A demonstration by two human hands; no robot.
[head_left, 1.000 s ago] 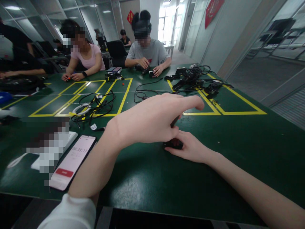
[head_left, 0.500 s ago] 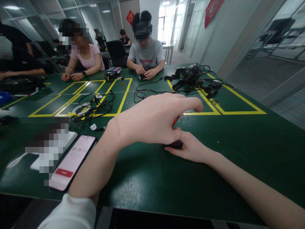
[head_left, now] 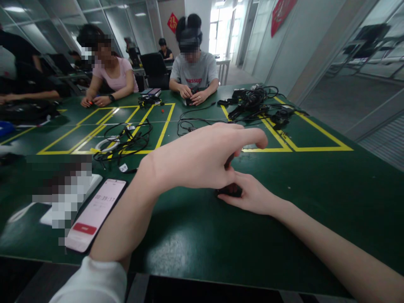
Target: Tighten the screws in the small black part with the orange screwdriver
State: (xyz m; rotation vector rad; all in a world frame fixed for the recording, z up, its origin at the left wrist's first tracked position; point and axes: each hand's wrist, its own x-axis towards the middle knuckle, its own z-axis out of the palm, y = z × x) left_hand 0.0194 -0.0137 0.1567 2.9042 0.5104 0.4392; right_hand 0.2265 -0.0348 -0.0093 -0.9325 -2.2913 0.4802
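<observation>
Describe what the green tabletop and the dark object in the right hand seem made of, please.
Green tabletop: perhaps coated board, semi-gloss, with blurred light reflections.
Dark object in the right hand: possibly plastic, by its smooth look; mostly hidden.

Daylight whitens a tall, bright window (head_left: 218,31) at the back, beyond a glossy dark-green table (head_left: 318,189), a black high-backed chair (head_left: 154,69), a smooth grey floor (head_left: 242,75) and glass-panelled partition walls (head_left: 61,25).

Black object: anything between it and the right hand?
Nothing visible: the right hand holds the black object directly. The left hand overlaps it in view, so its far part can't be checked.
</observation>
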